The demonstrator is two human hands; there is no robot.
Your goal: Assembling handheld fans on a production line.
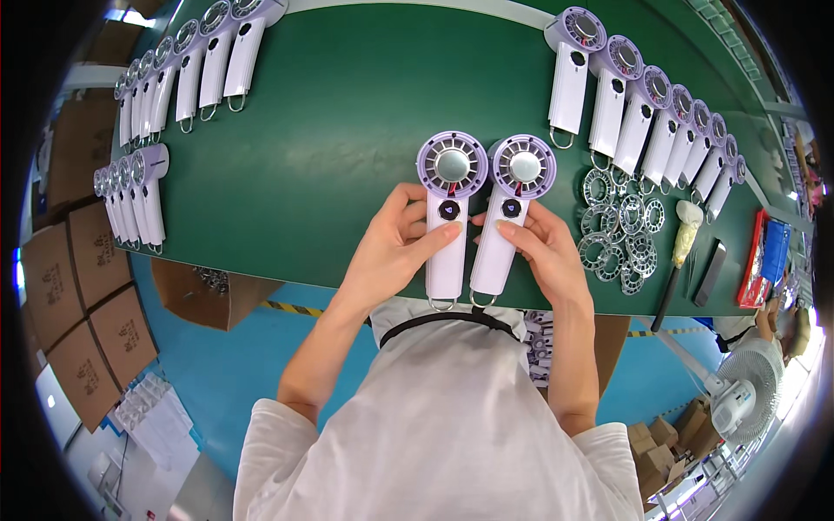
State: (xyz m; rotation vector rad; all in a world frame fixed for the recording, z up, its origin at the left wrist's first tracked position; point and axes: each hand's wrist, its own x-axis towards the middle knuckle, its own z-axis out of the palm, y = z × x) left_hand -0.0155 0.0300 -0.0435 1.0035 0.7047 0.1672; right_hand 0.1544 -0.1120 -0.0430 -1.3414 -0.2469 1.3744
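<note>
Each hand pinches one fan by its handle. The left hand [395,239] sits at nine o'clock of the left fan [449,211], its thumb pressed flat on the front of the handle just under the dark button and its fingers curled behind. The right hand [552,247] mirrors it at three o'clock of the right fan [512,195], thumb on the front below the button, fingers bent round the outer edge and partly hidden.

So both fans lie between the hands, side by side. From the left hand, its fan's round head is at one o'clock; from the right hand, its fan's head is at eleven. The two heads are just beside each other, and I cannot tell whether their rims touch. The handles point to six o'clock, each ending in a metal loop toward the person's body. Whether the fans rest on the green table [330,130] or are lifted a little, I cannot tell.

Out from the hands, a long row of fans [632,139] stretches from one to two o'clock. Another row [188,82] lies at ten, and a shorter one [150,204] at nine. Near the right hand, at two o'clock, is a heap of rings [616,224]; past it, at three, lie a dark bar [711,273] and a red tray [754,260].
</note>
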